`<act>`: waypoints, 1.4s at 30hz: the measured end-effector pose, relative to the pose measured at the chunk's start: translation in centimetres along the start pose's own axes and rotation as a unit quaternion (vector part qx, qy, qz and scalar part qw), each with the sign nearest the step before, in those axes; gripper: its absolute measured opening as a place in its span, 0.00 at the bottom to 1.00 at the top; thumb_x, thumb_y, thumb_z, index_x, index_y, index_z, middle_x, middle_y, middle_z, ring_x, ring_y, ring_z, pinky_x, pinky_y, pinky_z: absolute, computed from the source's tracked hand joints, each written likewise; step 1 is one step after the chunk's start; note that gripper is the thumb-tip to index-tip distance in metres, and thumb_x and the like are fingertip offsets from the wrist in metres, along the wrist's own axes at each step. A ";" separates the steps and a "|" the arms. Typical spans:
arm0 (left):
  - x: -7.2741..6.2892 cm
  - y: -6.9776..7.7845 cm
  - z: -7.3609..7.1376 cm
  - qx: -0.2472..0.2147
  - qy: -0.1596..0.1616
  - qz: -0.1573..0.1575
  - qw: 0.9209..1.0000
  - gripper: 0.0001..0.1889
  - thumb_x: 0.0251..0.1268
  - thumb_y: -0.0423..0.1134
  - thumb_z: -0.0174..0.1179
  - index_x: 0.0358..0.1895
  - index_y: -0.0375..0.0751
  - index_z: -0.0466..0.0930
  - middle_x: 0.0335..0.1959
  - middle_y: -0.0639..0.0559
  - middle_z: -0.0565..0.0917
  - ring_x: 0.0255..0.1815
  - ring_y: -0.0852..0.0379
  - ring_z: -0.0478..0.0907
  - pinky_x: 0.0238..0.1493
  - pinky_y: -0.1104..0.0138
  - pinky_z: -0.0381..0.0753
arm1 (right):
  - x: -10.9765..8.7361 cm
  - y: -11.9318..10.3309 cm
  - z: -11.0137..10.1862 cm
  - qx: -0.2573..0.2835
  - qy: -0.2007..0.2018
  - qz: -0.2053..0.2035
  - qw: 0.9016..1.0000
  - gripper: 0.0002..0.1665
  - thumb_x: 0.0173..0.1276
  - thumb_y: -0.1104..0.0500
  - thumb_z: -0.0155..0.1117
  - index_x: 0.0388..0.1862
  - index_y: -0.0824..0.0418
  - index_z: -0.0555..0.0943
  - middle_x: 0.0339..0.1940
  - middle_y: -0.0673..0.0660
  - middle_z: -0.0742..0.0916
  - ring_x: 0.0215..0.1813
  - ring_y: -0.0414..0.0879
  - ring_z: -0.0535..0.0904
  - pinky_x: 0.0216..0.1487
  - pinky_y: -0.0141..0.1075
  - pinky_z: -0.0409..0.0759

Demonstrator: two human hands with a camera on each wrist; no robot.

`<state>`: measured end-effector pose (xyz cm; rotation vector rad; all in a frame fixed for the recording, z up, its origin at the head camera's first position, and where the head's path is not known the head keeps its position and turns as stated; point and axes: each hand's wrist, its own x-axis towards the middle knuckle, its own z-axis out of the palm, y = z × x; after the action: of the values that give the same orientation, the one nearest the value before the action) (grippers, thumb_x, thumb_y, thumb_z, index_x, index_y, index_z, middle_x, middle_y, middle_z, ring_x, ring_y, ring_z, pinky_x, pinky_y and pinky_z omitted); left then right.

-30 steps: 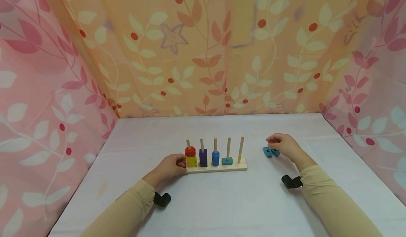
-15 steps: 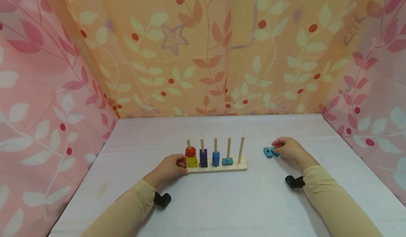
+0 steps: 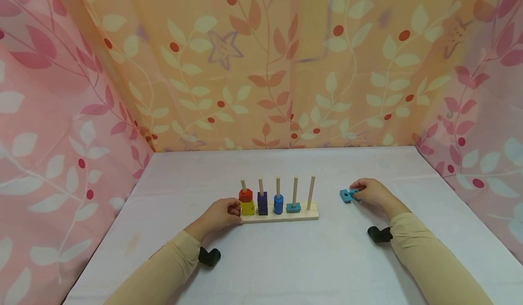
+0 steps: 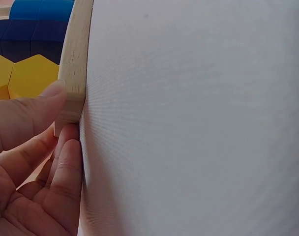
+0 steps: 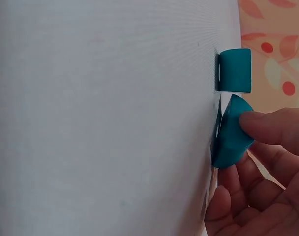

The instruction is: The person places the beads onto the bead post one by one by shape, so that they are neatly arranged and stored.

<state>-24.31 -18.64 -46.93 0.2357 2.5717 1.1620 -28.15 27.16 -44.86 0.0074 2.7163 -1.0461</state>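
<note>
My left hand [image 3: 218, 215] grips the left end of a wooden peg stand [image 3: 282, 218], thumb on top of the base and fingers against its end. Yellow blocks [image 3: 248, 208] with a red block [image 3: 246, 195] above them sit on the leftmost peg. The following pegs carry dark purple blocks [image 3: 262, 204], blue blocks [image 3: 278, 205] and a flat teal block [image 3: 293, 208]; the rightmost peg is bare. To the right, my right hand [image 3: 373, 193] pinches a teal block [image 5: 233, 135], tilted with one edge near the cloth. Beside it lies a second teal block [image 5: 235, 70].
A white cloth [image 3: 282, 264] covers the table. Patterned curtains rise behind it and at both sides. A black wrist mount [image 3: 209, 257] juts from the left sleeve, and another black mount [image 3: 380, 234] from the right.
My right hand has shifted a little right and nearer to me, from above the teal blocks to the right-hand one, which it now pinches. The left hand and stand have stayed put.
</note>
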 end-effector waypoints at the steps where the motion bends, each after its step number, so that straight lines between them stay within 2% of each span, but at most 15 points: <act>1: 0.0 0.0 0.0 0.000 -0.001 0.000 1.000 0.19 0.47 0.37 0.69 0.45 0.43 0.76 0.35 0.54 0.77 0.37 0.57 0.73 0.43 0.66 0.75 | 0.0 0.0 -0.1 -0.005 0.003 -0.003 1.000 0.19 0.59 0.64 0.61 0.50 0.67 0.75 0.42 0.62 0.79 0.43 0.53 0.72 0.40 0.39 0.72; 6: -0.1 0.3 -0.1 0.005 0.000 -0.003 1.000 0.19 0.48 0.37 0.69 0.45 0.43 0.76 0.34 0.54 0.77 0.37 0.57 0.73 0.43 0.66 0.75 | -0.5 -0.7 -0.9 0.002 0.027 -0.015 1.000 0.23 0.60 0.61 0.61 0.54 0.66 0.73 0.42 0.62 0.78 0.43 0.53 0.71 0.38 0.37 0.70; 8: -0.1 0.5 -0.1 0.007 0.002 -0.006 1.000 0.19 0.47 0.37 0.69 0.45 0.42 0.76 0.34 0.54 0.77 0.37 0.57 0.73 0.43 0.66 0.75 | -0.8 -1.3 -1.3 0.020 0.033 -0.020 0.999 0.25 0.61 0.60 0.60 0.56 0.67 0.71 0.44 0.62 0.77 0.43 0.53 0.71 0.36 0.36 0.71; 12: -0.2 0.7 -0.1 0.007 0.004 -0.012 1.000 0.20 0.47 0.36 0.69 0.46 0.42 0.76 0.34 0.54 0.77 0.37 0.57 0.73 0.43 0.67 0.75 | -1.4 -3.1 -2.0 0.048 0.041 -0.039 0.997 0.27 0.64 0.58 0.59 0.61 0.64 0.68 0.48 0.64 0.75 0.45 0.54 0.71 0.38 0.37 0.72; 18: -0.1 0.6 -0.1 0.006 0.002 -0.013 1.000 0.19 0.48 0.37 0.69 0.45 0.43 0.76 0.34 0.54 0.77 0.37 0.57 0.72 0.44 0.66 0.75 | -2.4 -6.5 -2.5 0.093 0.050 -0.104 0.989 0.24 0.65 0.56 0.59 0.58 0.62 0.70 0.49 0.64 0.75 0.49 0.56 0.72 0.49 0.48 0.71; 20: -0.1 0.5 -0.1 0.008 0.001 -0.009 1.000 0.19 0.48 0.37 0.69 0.44 0.43 0.76 0.34 0.54 0.77 0.36 0.56 0.72 0.43 0.66 0.75 | -2.8 -7.7 -2.4 0.111 0.051 -0.130 0.984 0.22 0.65 0.57 0.59 0.56 0.63 0.71 0.47 0.63 0.77 0.47 0.54 0.75 0.51 0.48 0.71; 22: -0.1 0.4 -0.1 0.009 0.001 -0.008 1.000 0.18 0.48 0.37 0.69 0.44 0.44 0.76 0.34 0.54 0.77 0.36 0.57 0.72 0.43 0.66 0.75 | -3.2 -8.9 -2.3 0.134 0.051 -0.159 0.977 0.21 0.64 0.58 0.60 0.53 0.66 0.71 0.45 0.63 0.78 0.45 0.50 0.77 0.51 0.43 0.73; 26: -0.1 0.3 -0.1 0.013 0.000 -0.001 1.000 0.18 0.48 0.37 0.69 0.44 0.44 0.76 0.34 0.55 0.77 0.36 0.57 0.72 0.43 0.65 0.75 | -3.9 -11.1 -2.0 0.183 0.047 -0.206 0.960 0.22 0.64 0.62 0.60 0.54 0.69 0.69 0.42 0.62 0.76 0.40 0.42 0.77 0.46 0.29 0.75; 28: -0.2 0.3 -0.1 0.013 0.000 -0.001 1.000 0.18 0.48 0.37 0.69 0.44 0.43 0.76 0.34 0.54 0.77 0.36 0.57 0.72 0.44 0.65 0.75 | -4.3 -12.1 -1.7 0.201 0.043 -0.221 0.953 0.23 0.63 0.63 0.60 0.55 0.68 0.68 0.42 0.62 0.74 0.40 0.41 0.76 0.45 0.26 0.75; 32: -0.2 0.4 -0.1 0.007 0.002 -0.011 1.000 0.19 0.47 0.37 0.69 0.45 0.42 0.76 0.34 0.54 0.77 0.36 0.57 0.72 0.43 0.67 0.76 | -5.0 -13.9 -0.8 0.213 0.024 -0.235 0.948 0.21 0.63 0.63 0.61 0.54 0.67 0.71 0.43 0.62 0.75 0.41 0.42 0.77 0.45 0.27 0.75; 38: -0.2 0.4 0.0 0.003 0.003 -0.014 1.000 0.20 0.47 0.36 0.69 0.46 0.41 0.76 0.34 0.54 0.77 0.36 0.57 0.72 0.42 0.67 0.76 | -5.1 -15.5 0.9 0.212 -0.012 -0.262 0.941 0.17 0.62 0.64 0.62 0.49 0.67 0.74 0.41 0.62 0.80 0.43 0.53 0.78 0.44 0.30 0.77; 42: -0.1 0.4 0.0 0.006 0.003 -0.013 1.000 0.19 0.47 0.36 0.69 0.45 0.42 0.76 0.34 0.54 0.77 0.36 0.57 0.72 0.42 0.67 0.76 | -4.8 -16.0 1.8 0.205 -0.024 -0.266 0.942 0.16 0.61 0.64 0.62 0.48 0.66 0.74 0.40 0.61 0.82 0.43 0.52 0.79 0.45 0.31 0.77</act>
<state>-24.21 -18.46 -46.60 0.2006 2.5800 1.1389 -24.47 14.41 -34.52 -0.7056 2.4514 -1.7105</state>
